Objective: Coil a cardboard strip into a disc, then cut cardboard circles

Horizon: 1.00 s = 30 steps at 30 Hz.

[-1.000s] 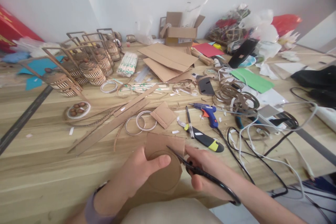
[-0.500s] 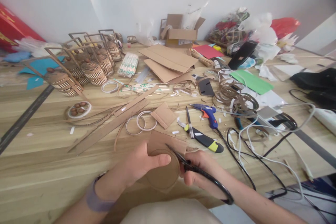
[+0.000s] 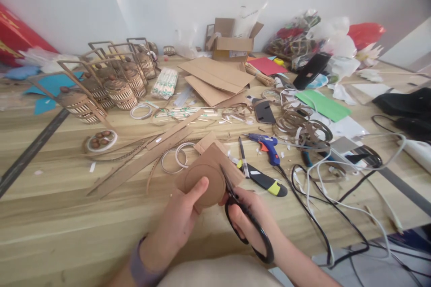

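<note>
My left hand (image 3: pixel 178 222) pinches a brown cardboard piece (image 3: pixel 207 175) with a circle drawn on it, thumb on top, holding it up over the near edge of the wooden table (image 3: pixel 50 206). My right hand (image 3: pixel 251 222) is closed round the handles of black scissors (image 3: pixel 244 217). The blades bite into the right side of the cardboard along the circle's edge. Just beyond the cardboard lie two tape rings (image 3: pixel 180 156), a small cardboard square (image 3: pixel 207 141) and a yellow-and-black utility knife (image 3: pixel 266 181).
A blue glue gun (image 3: pixel 267 145) and tangled black and white cables (image 3: pixel 336 188) lie to the right. Long cardboard strips (image 3: pixel 141 159) lie left of centre. Woven baskets (image 3: pixel 111 87) stand at back left; flat cardboard sheets (image 3: pixel 215 78) and an open box (image 3: pixel 232 42) at the back.
Both hands have lifted and turned the cardboard, so it now stands further from me and higher. The scissors swung from lying nearly flat to pointing steeply up into the cardboard's right edge.
</note>
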### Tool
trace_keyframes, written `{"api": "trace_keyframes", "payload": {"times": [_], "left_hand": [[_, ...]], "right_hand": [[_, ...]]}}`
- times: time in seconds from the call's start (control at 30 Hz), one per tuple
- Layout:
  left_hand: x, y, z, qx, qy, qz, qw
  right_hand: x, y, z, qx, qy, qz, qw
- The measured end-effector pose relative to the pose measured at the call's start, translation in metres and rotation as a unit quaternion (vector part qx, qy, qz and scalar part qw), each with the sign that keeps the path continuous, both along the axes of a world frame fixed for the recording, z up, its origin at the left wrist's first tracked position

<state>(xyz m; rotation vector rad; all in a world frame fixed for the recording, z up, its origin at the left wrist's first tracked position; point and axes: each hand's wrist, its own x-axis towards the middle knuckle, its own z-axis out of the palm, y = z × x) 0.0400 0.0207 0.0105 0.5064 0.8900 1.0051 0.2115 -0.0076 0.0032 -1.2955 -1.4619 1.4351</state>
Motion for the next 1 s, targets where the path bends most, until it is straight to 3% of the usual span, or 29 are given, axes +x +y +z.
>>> {"api": "trace_keyframes", "payload": {"times": [0.2,0.27,0.43,0.57,0.73,0.9,1.0], "left_hand": [[-0.005,0.008,-0.001,-0.056,0.023,0.145,0.988],[-0.008,0.009,-0.001,-0.074,0.042,0.165,0.983],[-0.006,0.003,0.0,-0.053,0.039,0.096,0.993],[-0.002,-0.002,0.0,-0.026,0.015,0.042,0.999],[-0.005,-0.005,-0.002,-0.005,0.013,0.01,1.0],[-0.005,-0.007,-0.003,-0.061,0.027,0.011,0.998],[-0.003,-0.007,-0.003,-0.076,0.004,0.002,0.997]], "right_hand": [[0.017,-0.011,-0.008,-0.037,-0.008,0.06,0.997],[0.023,-0.012,-0.004,-0.037,-0.003,0.034,0.999],[0.025,0.007,0.016,-0.002,-0.054,-0.15,0.987],[0.015,0.025,0.024,0.035,-0.093,-0.123,0.987],[0.008,0.026,0.017,0.092,-0.094,-0.077,0.988],[0.008,0.025,0.002,0.197,-0.165,-0.105,0.961],[0.005,0.028,-0.004,0.203,-0.156,-0.103,0.961]]}}
